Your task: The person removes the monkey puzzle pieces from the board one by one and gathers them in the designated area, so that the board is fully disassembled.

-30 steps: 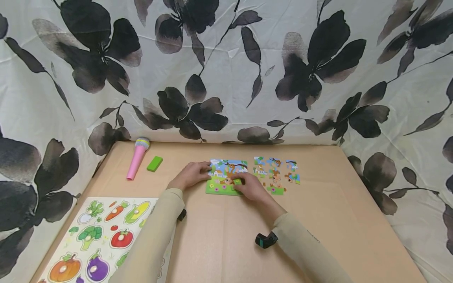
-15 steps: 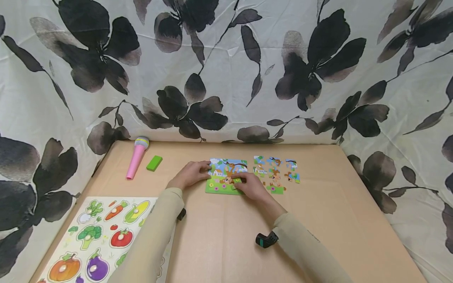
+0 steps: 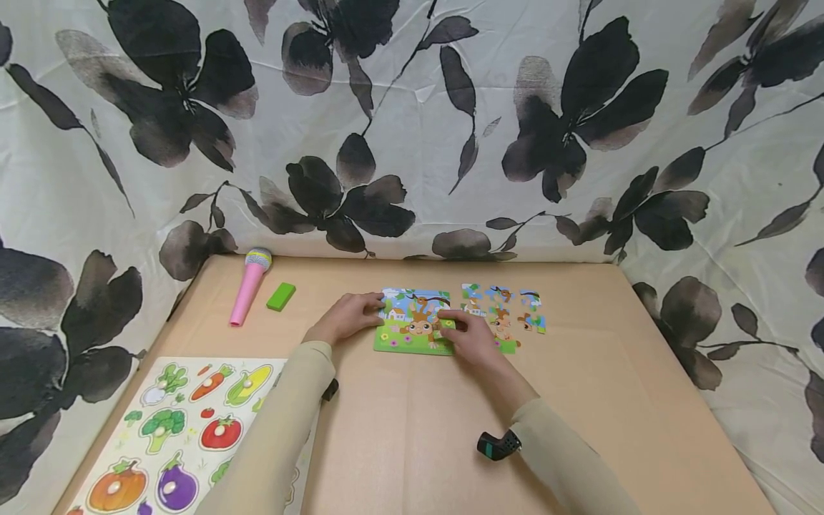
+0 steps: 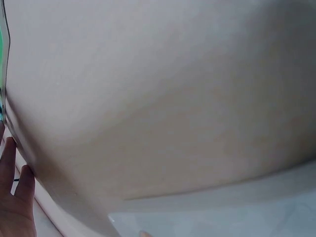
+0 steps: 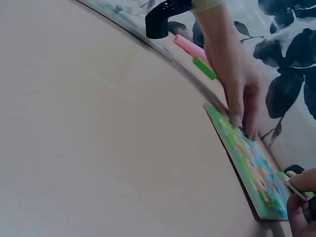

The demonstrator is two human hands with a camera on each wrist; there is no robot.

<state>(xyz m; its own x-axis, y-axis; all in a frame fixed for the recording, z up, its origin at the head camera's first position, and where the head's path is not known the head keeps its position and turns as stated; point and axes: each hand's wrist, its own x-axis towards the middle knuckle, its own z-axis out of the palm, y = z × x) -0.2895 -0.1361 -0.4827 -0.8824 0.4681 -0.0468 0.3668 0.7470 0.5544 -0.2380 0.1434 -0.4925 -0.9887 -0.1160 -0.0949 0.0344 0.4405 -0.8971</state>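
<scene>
A cartoon monkey puzzle board [image 3: 399, 343] lies flat on the brown table. My left hand [image 3: 347, 317] touches its upper left edge; in the right wrist view, the left thumb and fingers [image 5: 237, 118] rest on the board's end. My right hand [image 3: 475, 339] is over the board's right side and pinches a small puzzle piece [image 3: 447, 325] between thumb and fingers. That piece [image 5: 297, 188] shows edge-on in the right wrist view, raised at the board's far end. Right of the board lie several loose puzzle pieces [image 3: 501, 323], partly hidden by my right hand.
On the left stand out a pink toy microphone [image 3: 247, 293] and a green block [image 3: 281, 297]. A vegetable peg board [image 3: 144, 400] lies at the front left, partly under my left sleeve. A floral cloth [image 3: 425, 121] hangs behind the table [image 3: 412, 429].
My right hand has moved right from the board's middle to its right side, a puzzle piece in its fingers. The monkey's face is now uncovered. My left hand has stayed in place.
</scene>
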